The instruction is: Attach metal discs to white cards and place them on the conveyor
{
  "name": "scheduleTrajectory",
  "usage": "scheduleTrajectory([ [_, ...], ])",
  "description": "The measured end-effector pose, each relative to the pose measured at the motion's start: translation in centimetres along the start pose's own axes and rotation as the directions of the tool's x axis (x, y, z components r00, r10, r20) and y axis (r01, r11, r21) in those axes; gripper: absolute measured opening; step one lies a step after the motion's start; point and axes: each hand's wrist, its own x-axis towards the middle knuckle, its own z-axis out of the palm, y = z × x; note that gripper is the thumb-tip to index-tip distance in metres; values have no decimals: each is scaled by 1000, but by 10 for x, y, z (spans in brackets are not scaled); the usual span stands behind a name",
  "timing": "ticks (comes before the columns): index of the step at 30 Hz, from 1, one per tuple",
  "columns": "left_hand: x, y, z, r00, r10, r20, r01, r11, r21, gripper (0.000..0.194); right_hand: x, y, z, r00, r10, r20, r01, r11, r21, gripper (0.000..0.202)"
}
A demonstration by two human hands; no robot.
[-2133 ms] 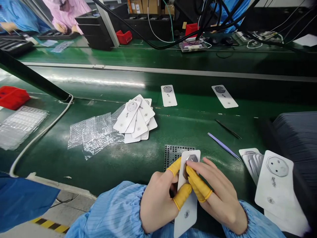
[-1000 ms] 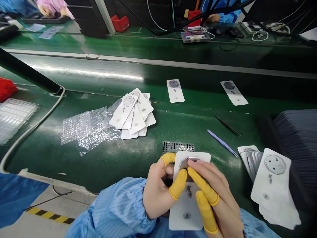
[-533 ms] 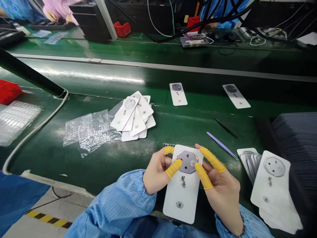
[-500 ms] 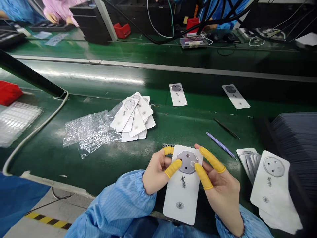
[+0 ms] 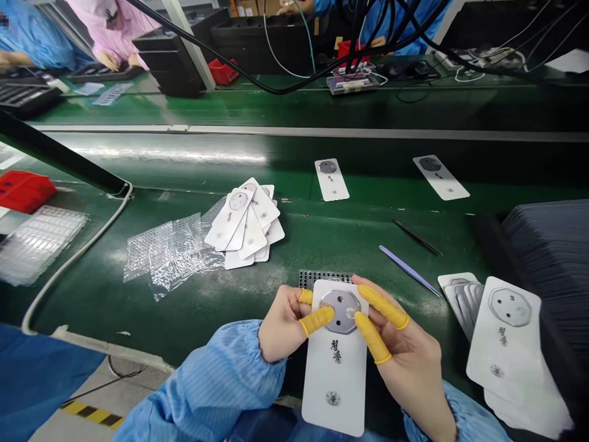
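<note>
A white card (image 5: 335,374) with a grey octagonal plate at its top is held upright near the front edge of the bench. My left hand (image 5: 288,322) grips its left side, the yellow-covered thumb lying on the plate. My right hand (image 5: 400,344) holds the upper right edge, with yellow-covered thumb and finger by a small clear round spot on the plate. Partly hidden behind the card is a sheet with rows of black dots (image 5: 324,279). More white cards (image 5: 504,325) lie stacked at the right, beside overlapping grey-topped cards (image 5: 461,301).
A fanned pile of white cards (image 5: 252,230) lies beside clear bubble bags (image 5: 177,252). Purple tweezers (image 5: 408,269) and dark tweezers (image 5: 418,237) rest right of centre. Two single cards (image 5: 332,180) (image 5: 440,178) lie farther back. People work across the bench.
The view has tilted and shifted slightly. Both hands still hold the card, and more of the black-dotted sheet shows behind it.
</note>
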Motion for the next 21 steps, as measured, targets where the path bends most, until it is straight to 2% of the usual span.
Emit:
scheduleTrajectory([
  [5, 2, -2, 0, 999, -14, -31, 13, 1000, -5, 37, 4, 1, -2, 997, 78, 8, -78, 994, 75, 37],
  [9, 8, -1, -2, 998, 20, 67, -18, 999, -27, 36, 8, 7, -4, 995, 100, 4, -99, 987, 128, 33],
  [13, 13, -5, -8, 987, 53, 153, -45, 997, -56, 37, 13, 16, -2, 982, 170, 78, -182, 965, 191, 33],
  [17, 14, -16, -17, 993, 91, 74, -87, 995, -52, 38, 15, 20, 7, 969, 191, 155, -223, 950, 221, 33],
  [21, 12, -23, -22, 999, 41, 1, -41, 995, -94, 39, 14, 20, 17, 967, 210, 144, -235, 954, 187, 35],
])
